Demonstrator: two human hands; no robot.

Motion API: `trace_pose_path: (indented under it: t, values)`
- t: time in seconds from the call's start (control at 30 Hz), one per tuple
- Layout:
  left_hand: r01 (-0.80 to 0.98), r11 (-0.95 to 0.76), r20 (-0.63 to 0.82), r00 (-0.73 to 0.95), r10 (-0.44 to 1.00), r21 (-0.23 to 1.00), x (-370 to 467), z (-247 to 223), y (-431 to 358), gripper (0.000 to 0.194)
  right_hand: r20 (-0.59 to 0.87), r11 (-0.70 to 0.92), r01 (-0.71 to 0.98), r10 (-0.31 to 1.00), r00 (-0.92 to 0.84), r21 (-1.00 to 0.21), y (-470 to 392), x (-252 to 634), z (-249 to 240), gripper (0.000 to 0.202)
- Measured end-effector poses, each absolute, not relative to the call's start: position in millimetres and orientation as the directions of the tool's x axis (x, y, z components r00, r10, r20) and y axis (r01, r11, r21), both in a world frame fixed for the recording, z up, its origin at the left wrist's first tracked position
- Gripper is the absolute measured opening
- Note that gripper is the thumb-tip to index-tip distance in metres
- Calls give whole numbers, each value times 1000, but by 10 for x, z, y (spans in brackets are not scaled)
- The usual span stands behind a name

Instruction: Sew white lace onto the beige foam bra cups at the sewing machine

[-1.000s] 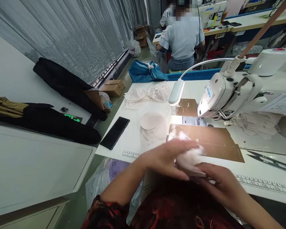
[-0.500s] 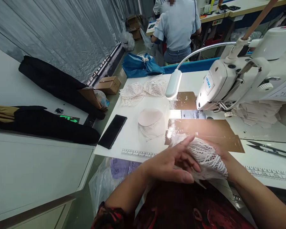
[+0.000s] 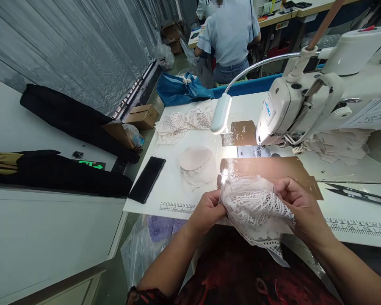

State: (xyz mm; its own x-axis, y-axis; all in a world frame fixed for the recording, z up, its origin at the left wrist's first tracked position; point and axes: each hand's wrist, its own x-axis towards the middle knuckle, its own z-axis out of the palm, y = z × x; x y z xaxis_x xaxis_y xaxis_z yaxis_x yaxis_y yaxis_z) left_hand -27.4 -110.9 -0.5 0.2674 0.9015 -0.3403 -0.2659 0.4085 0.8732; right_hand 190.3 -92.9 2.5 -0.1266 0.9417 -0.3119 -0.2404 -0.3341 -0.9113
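Note:
A white lace bra cup point(image 3: 257, 212) is stretched between my two hands at the front edge of the sewing table. My left hand point(image 3: 209, 212) pinches its left side, fingers closed. On the opposite side my right hand point(image 3: 300, 207) grips the lace's upper right edge, fingers curled and partly hidden by the fabric. Just beyond lies a brown plate point(image 3: 269, 166) on the table, in front of the white sewing machine point(image 3: 282, 108). Left of the lace rests a pale fabric cup piece point(image 3: 197, 163) with a sheer lower part.
More lace pieces point(image 3: 186, 123) lie at the back left, near a black phone point(image 3: 147, 179). Thread snips point(image 3: 360, 195) are on the right. A lamp point(image 3: 221, 113) hangs over the table; fabric pieces point(image 3: 339, 145) are piled behind the needle. A co-worker point(image 3: 230, 40) sits ahead.
My left hand has gone from loosely spread over the lace to pinching its left edge. The lace has turned and opened out, and my right hand now grips its right side.

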Motion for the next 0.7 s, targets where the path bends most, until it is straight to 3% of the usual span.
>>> trace_pose_path:
  t: [0.1,0.2,0.37,0.5,0.67,0.7]
  values:
    - [-410,390,-348,176,921,825,-163,-51,-1125,7,-311,-330,-128,939,-149,-935,-912,1932,-15,27]
    - [-554,341,-357,82,930,760,-65,-20,-1120,4,-268,-290,-80,940,-209,-954,-917,1947,0,41]
    - [-705,344,-373,121,920,620,65,160,-1180,38,-173,-159,81,961,-215,-984,-936,1906,103,28]
    - [-616,415,-299,289,910,670,163,185,-1269,60,-121,-115,47,980,-160,-992,-935,1843,131,31]
    - [-496,479,-407,253,878,725,-20,28,-1286,8,-206,-222,-277,975,-87,-935,-893,1902,93,30]
    - [-477,440,-393,200,897,761,-107,25,-1269,7,-211,-226,-292,974,-82,-929,-880,1927,99,29]
